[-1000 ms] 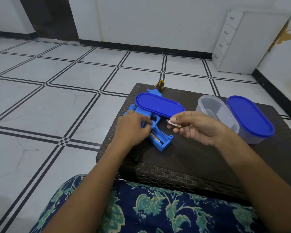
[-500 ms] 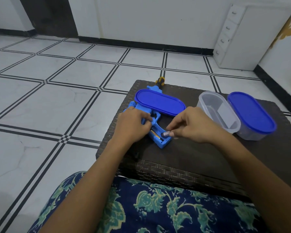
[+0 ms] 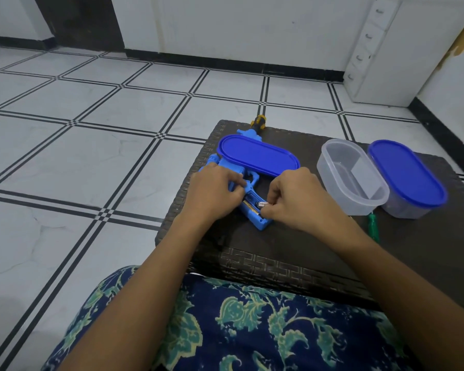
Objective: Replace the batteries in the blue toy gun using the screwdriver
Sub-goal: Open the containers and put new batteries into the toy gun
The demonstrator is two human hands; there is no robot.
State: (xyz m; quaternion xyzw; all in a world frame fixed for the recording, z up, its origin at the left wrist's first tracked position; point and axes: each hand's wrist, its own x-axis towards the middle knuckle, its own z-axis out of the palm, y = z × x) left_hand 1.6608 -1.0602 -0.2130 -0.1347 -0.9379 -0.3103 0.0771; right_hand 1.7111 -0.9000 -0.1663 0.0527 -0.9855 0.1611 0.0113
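Left hand: the left hand [image 3: 214,194] curls round the blue toy gun [image 3: 252,180] by the trigger and pins it flat on the wicker table [image 3: 279,253].
Right hand: the right hand [image 3: 298,200] pinches a battery [image 3: 261,204] by its near end, and the other end sits at the open compartment [image 3: 248,202] in the grip.
Gun: it lies on its side near the table's left edge with the grip toward me. A loose blue lid [image 3: 257,155] rests across its top.
Polarity: I cannot read the battery's markings from here. If it goes in the wrong way round, I expect the toy to stay dead.
Spring: if I press the battery in at a slant, it may pop out. The table edge is near, so it could roll to the floor.
Holding: if the left hand eases while the right pushes, I judge the gun will skid on the weave and the battery will miss its seat.
Lid: the lid is only resting on the gun, so a jolt could send it sliding off.
Cover and screw: I see neither, and they may be hidden under the hands or the lid. A small screw could vanish into the weave.
Tools: the green screwdriver [image 3: 373,226] lies just beside the clear tub [image 3: 330,180]. The yellow-handled screwdriver [image 3: 259,121] sits at the far edge behind the gun, where a nudge could roll it off. I cannot tell which one fits.
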